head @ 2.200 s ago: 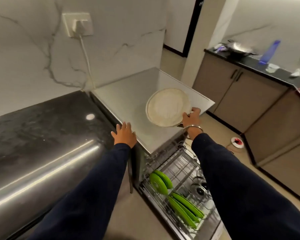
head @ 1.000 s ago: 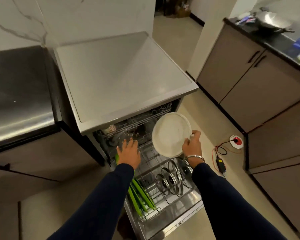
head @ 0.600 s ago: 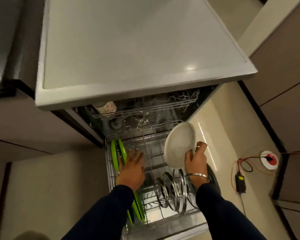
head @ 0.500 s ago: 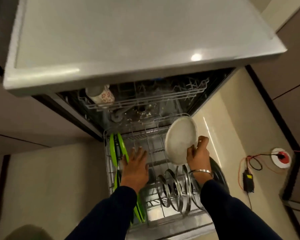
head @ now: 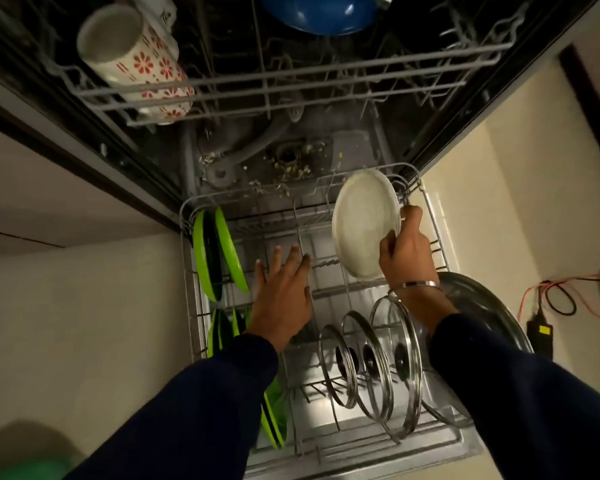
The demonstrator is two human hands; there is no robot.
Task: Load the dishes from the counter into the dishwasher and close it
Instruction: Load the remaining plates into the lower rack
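One white plate (head: 362, 223) is held on edge over the far right corner of the pulled-out lower rack (head: 187, 271), gripped at its right rim by the right hand (head: 404, 251), thumb on the near face and fingers curled behind. The left hand (head: 281, 292) is spread flat with straight fingers over the middle of the rack, holding nothing. Green plates (head: 219, 254) are stood in the left slots, and glass pot lids (head: 371, 362) are racked near the front. A patterned mug (head: 136, 60) and a blue bowl (head: 317, 12) are seen in the upper rack.

The plate is judged rigid, breakable and probably smooth enough to slip, with moderate weight for one hand. A rim grip like the present one is judged suitable, so the lower edge can be eased between the tines rather than dropped against the wire.
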